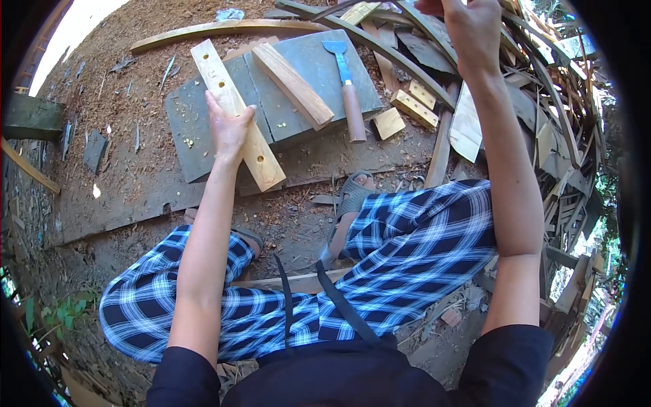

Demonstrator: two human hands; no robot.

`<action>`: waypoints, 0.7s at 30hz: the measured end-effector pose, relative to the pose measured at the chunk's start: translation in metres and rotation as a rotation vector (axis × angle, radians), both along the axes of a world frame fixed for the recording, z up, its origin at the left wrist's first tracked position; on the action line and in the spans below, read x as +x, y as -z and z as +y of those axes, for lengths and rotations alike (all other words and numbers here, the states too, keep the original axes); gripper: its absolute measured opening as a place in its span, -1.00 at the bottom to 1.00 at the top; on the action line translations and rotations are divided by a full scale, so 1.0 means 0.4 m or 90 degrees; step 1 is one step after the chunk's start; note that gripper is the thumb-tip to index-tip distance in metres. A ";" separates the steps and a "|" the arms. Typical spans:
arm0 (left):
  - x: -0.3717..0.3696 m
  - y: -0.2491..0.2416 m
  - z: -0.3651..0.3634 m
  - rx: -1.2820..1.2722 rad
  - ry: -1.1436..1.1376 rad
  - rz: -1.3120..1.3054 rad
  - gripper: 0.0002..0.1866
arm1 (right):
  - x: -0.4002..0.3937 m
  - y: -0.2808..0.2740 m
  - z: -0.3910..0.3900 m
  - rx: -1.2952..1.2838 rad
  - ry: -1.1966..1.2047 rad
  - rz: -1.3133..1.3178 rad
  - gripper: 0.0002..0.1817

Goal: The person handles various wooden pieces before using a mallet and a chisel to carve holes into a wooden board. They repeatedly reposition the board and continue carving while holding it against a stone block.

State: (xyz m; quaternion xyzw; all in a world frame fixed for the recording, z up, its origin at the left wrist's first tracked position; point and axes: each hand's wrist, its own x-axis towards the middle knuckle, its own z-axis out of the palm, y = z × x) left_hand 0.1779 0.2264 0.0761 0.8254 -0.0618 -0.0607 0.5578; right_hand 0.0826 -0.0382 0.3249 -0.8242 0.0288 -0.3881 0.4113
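My left hand (pixel 229 129) is closed around a pale wooden bar (pixel 261 154) with several round holes. The bar lies slantwise over the left part of a low grey wooden block (pixel 186 129), its near end past the block's front edge. To its right, a plain wooden piece (pixel 291 85) rests on the block. Beside that lies a broad-bladed chisel (pixel 351 102) with a blue-tinted blade and a wooden handle. My right hand (pixel 472 30) is raised at the top edge near the stacked wood. Its fingers look bent but are mostly cut off; whatever they hold is hidden.
Small drilled wooden blocks (pixel 413 110) and a shorter block (pixel 389 124) lie right of the work block. Scrap strips (pixel 542 88) are heaped at the right. A long curved strip (pixel 224 28) lies behind, on ground covered with shavings. My sandalled foot (pixel 354 193) is close in front.
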 end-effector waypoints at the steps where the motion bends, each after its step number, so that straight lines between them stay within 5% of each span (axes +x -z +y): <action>1: 0.001 0.003 -0.002 -0.001 0.002 -0.002 0.10 | -0.002 0.012 0.000 -0.001 0.002 -0.002 -0.87; 3: -0.003 0.010 -0.014 -0.044 -0.023 0.006 0.12 | -0.001 0.033 -0.001 0.065 -0.052 0.050 -0.88; 6: -0.014 -0.007 -0.037 0.252 -0.066 -0.286 0.11 | -0.010 0.030 0.065 0.132 -0.159 0.150 -0.85; 7: -0.033 -0.058 -0.041 0.288 -0.046 -0.449 0.10 | -0.015 0.042 0.080 -0.008 -0.040 0.215 -0.73; 10: -0.069 -0.171 -0.086 0.083 0.118 -0.557 0.06 | 0.029 0.076 0.149 -0.281 -0.102 -0.051 -0.77; 14: -0.114 -0.177 -0.110 -0.269 0.117 -0.343 -0.25 | 0.026 0.076 0.273 -0.391 -0.166 -0.089 -0.81; 21: -0.083 -0.152 -0.081 -0.368 0.034 -0.271 -0.57 | 0.004 0.072 0.275 -0.471 -0.306 -0.004 -0.63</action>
